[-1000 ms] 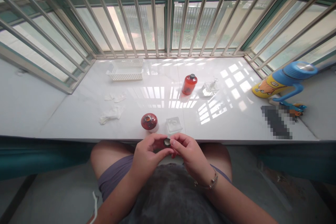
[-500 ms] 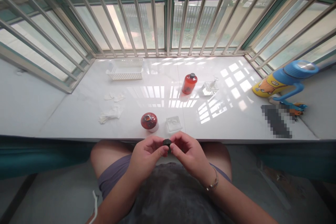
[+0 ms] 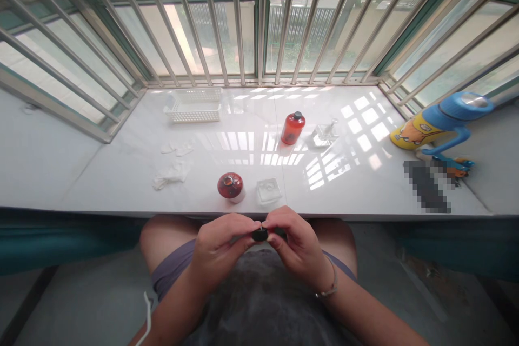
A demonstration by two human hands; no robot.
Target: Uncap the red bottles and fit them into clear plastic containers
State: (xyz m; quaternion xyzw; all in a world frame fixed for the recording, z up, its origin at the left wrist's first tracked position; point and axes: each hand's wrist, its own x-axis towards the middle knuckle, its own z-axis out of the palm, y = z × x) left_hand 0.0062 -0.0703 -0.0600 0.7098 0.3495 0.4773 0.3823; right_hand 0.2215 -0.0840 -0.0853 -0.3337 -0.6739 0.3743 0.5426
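Presently the left hand (image 3: 219, 244) and right hand (image 3: 295, 239) share a narrow fingertip grip on a small dark cap (image 3: 260, 234), just off the table's (image 3: 344, 194) near edge. Nearer red bottle (image 3: 230, 186) stands apparently uncapped, farther red bottle (image 3: 293, 128) capped; judged: opening done, work on the cap unfinished, refitting not yet done.

Black cap (image 3: 260, 235), orange-red bottle (image 3: 292, 130)
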